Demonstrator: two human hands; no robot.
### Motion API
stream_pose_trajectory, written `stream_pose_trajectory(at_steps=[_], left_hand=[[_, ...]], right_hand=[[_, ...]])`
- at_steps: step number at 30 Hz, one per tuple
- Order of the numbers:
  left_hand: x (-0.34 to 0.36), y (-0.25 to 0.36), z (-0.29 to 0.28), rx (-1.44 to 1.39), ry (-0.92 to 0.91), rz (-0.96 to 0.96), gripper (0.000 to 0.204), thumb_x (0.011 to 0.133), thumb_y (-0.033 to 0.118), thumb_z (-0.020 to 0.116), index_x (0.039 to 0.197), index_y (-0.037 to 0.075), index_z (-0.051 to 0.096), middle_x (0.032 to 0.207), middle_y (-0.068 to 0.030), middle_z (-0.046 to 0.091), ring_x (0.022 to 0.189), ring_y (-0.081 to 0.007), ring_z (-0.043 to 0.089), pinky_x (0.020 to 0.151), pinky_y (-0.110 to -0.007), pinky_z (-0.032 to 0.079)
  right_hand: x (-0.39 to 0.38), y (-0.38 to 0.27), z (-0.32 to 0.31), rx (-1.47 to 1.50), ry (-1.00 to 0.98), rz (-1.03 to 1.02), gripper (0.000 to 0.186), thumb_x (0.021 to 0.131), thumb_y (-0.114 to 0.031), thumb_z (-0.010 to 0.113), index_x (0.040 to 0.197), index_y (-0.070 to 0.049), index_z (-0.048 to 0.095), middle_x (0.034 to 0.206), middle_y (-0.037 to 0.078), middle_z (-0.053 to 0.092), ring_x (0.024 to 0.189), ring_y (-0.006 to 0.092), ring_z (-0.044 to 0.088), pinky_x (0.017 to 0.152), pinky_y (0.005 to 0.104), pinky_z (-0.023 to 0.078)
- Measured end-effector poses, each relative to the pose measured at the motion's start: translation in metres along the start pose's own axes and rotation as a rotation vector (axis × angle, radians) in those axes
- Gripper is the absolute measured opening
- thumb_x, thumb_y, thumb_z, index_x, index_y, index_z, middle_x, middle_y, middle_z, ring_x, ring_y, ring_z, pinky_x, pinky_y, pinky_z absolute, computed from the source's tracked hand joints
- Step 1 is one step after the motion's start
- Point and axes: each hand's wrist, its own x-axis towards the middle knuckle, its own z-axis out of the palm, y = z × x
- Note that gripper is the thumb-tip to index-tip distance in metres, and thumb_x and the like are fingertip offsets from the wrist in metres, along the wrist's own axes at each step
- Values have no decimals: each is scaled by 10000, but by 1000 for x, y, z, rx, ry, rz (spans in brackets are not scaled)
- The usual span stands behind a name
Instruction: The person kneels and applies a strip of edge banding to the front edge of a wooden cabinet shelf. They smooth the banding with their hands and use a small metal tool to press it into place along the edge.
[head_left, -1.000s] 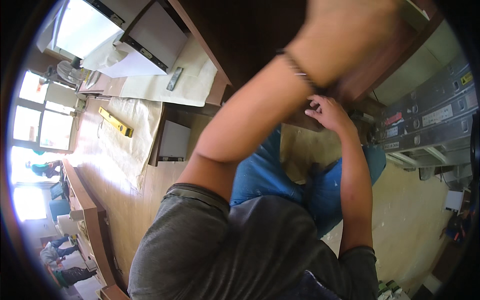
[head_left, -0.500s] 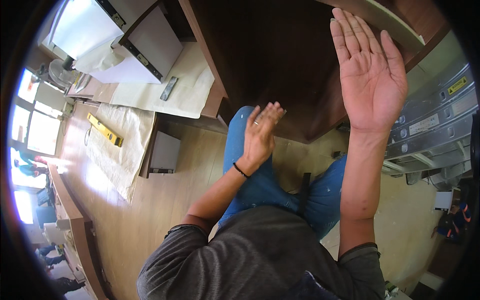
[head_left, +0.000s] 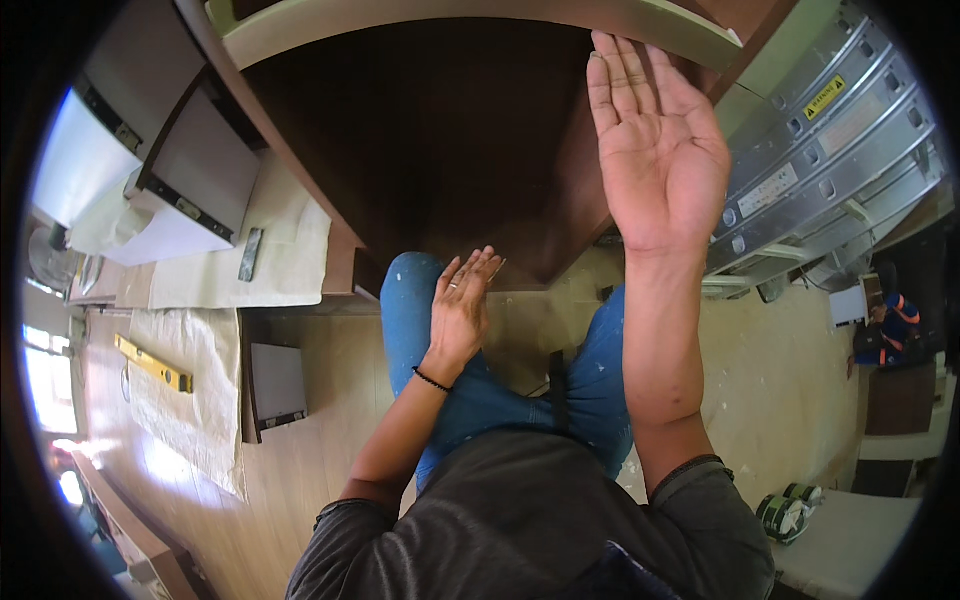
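Note:
My right hand point(head_left: 662, 150) is raised with its palm turned up and its fingers stretched out. Its fingertips reach a pale board edge point(head_left: 470, 12) that spans the top of a dark brown cabinet point(head_left: 450, 130); whether they press on it I cannot tell. Nothing lies on the palm. My left hand point(head_left: 462, 312), with a ring and a dark bead bracelet, hovers by my left knee in front of the cabinet. Its fingers are extended and hold nothing.
A metal ladder point(head_left: 800, 170) lies at the right, close to my right forearm. At the left, white drawers point(head_left: 200, 170) with metal runners stand on a covered surface point(head_left: 290, 250). A yellow spirit level point(head_left: 155, 365) rests below them. Green cans point(head_left: 785, 515) sit at lower right.
My view has turned, so the drawers, spirit level and ladder sit further left and lower. More of the pale board edge shows. Both hands stay open, the right one still raised.

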Motion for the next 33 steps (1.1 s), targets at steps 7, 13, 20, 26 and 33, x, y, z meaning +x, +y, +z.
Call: stream_pose_trajectory(at_steps=[7, 13, 20, 26, 33], left_hand=[[2, -2, 1, -2, -28, -36, 443, 1024, -63, 577, 1445, 43, 667, 1538, -149, 674, 1456, -305, 621, 1262, -515, 417], [1, -4, 4, 1, -33, -42, 440, 1031, -65, 571, 1451, 31, 658, 1530, -142, 681, 1444, -301, 632, 1259, -504, 423], [2, -2, 4, 9, -51, -48, 442, 1031, -72, 566, 1452, 31, 654, 1530, -139, 683, 1441, -292, 634, 1254, -497, 427], [0, -4, 5, -1, -55, -63, 430, 1031, -63, 572, 1442, 36, 657, 1520, -151, 687, 1439, -292, 635, 1247, -499, 432], [1, -3, 2, -7, -64, -70, 477, 997, -111, 538, 1430, 44, 667, 1531, -136, 680, 1433, -306, 634, 1241, -495, 442]], right_hand=[[-11, -34, 6, 65, 75, -9, 803, 1100, -80, 550, 1719, 85, 66, 1796, 271, 173, 1674, 428, 207, 1382, 536, 255], [0, -37, -8, -70, 99, -64, 769, 1104, -52, 517, 1734, 68, 93, 1809, 239, 196, 1688, 396, 206, 1386, 541, 248], [-10, -22, -8, -24, 56, -49, 789, 1098, -45, 525, 1721, 104, 64, 1808, 278, 161, 1697, 396, 165, 1397, 532, 223], [-3, -9, 11, -74, 136, 37, 489, 1054, -110, 625, 1492, 93, 548, 1511, 205, 611, 1425, 305, 598, 1251, 449, 461], [3, 1, 8, -20, 121, 115, 596, 1087, -78, 541, 1606, 142, 347, 1639, 249, 468, 1549, 337, 473, 1313, 453, 415]])
